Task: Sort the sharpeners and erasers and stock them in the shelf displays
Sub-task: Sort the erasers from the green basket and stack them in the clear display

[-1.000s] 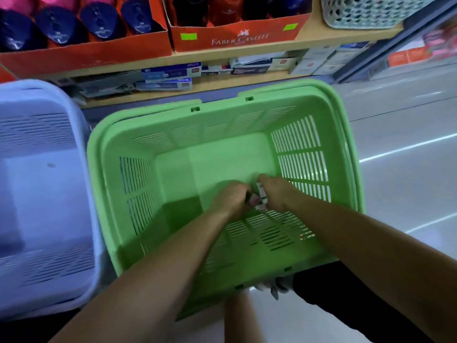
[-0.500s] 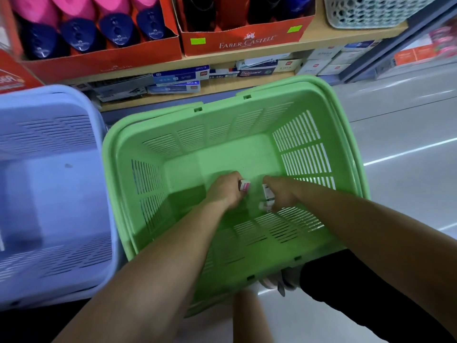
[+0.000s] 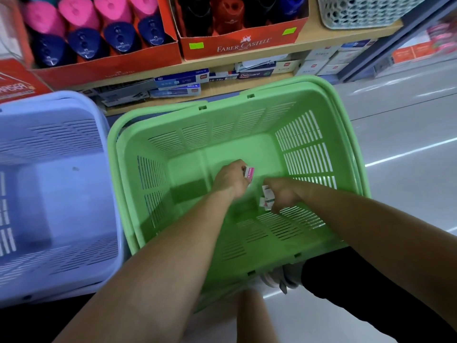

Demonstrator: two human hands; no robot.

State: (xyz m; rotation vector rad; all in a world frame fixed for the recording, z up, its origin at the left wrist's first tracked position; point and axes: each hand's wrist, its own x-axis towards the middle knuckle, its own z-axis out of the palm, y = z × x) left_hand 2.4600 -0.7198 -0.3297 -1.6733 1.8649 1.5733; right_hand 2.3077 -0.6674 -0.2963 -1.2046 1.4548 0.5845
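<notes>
**Both our hands are deep in the green basket (image 3: 222, 112)**

Tall walls with slots stand all round our hands. We see bare green floor between our hands and the far wall. A blue basket (image 3: 61, 105) sits just beside the left rim. Our left hand (image 3: 230, 180) curls round a pink eraser (image 3: 249, 174). Its long side points away from us, toward the shelf (image 3: 247, 63). Our right hand (image 3: 284, 194), near the right wall, curls round small white erasers (image 3: 267, 195). The hands are close but apart.
</notes>
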